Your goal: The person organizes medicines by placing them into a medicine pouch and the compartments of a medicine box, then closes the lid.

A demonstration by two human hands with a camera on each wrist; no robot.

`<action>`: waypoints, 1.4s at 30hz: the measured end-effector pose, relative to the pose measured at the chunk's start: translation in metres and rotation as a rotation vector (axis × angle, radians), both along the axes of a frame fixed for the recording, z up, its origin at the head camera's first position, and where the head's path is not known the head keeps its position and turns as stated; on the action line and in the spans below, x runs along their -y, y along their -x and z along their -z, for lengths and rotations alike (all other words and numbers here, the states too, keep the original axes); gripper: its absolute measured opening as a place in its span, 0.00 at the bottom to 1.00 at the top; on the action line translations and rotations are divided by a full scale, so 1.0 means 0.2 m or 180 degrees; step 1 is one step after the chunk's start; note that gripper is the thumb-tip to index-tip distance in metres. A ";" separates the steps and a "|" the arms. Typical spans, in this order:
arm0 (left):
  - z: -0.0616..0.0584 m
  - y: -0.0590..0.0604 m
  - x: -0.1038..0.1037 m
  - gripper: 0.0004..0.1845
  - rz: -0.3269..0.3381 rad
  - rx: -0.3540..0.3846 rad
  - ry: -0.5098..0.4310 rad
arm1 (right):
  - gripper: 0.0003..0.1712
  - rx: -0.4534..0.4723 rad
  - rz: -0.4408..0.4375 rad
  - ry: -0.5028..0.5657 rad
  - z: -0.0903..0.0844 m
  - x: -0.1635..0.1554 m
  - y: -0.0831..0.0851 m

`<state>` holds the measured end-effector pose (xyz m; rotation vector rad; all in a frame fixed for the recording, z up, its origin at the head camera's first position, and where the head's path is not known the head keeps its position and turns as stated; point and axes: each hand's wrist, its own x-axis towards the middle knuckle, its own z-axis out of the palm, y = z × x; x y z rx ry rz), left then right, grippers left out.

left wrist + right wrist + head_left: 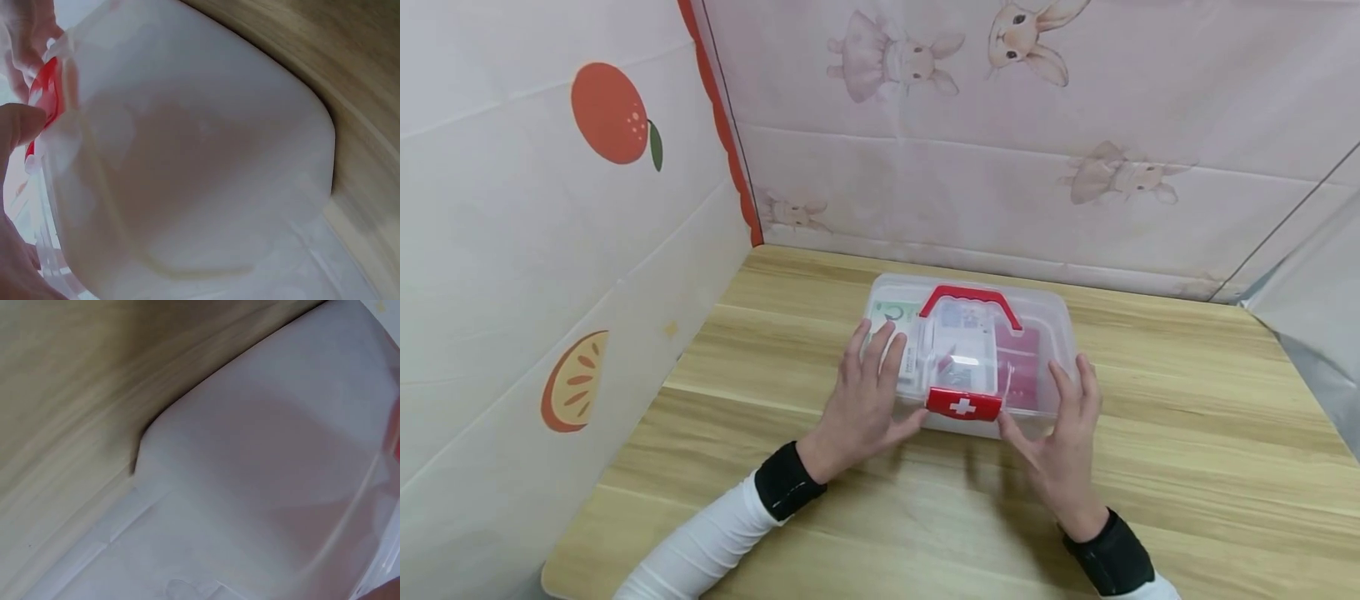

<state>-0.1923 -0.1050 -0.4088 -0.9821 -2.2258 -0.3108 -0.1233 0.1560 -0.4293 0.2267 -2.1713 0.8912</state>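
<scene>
A clear plastic first-aid box stands on the table, its lid down. On top is a red carry handle, and a red latch with a white cross sits at the front edge. My left hand rests extended fingers on the lid's left part, its thumb at the latch's left end. My right hand has its fingers at the lid's right edge and its thumb by the latch's right end. In the left wrist view a thumb touches the red latch. The right wrist view shows mostly the box's frosted wall.
Through the lid show a green-and-white packet at left, a pale inner piece in the middle and a magenta item at right. The wood-grain table extends around the box. Printed cloth walls stand behind and at left.
</scene>
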 end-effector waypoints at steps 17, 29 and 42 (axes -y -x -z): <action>-0.01 0.03 0.04 0.50 -0.0128 -0.0400 0.0397 | 0.49 -0.0160 -0.0137 -0.0701 0.02 -0.06 0.02; 0.01 0.08 0.06 0.43 -0.0019 -0.0397 0.0365 | 0.38 -0.0374 -0.0100 -0.1099 0.04 -0.11 0.05; 0.03 0.11 0.06 0.44 0.0338 -0.0049 0.0017 | 0.41 -0.0341 -0.0111 -0.0997 0.07 -0.11 0.06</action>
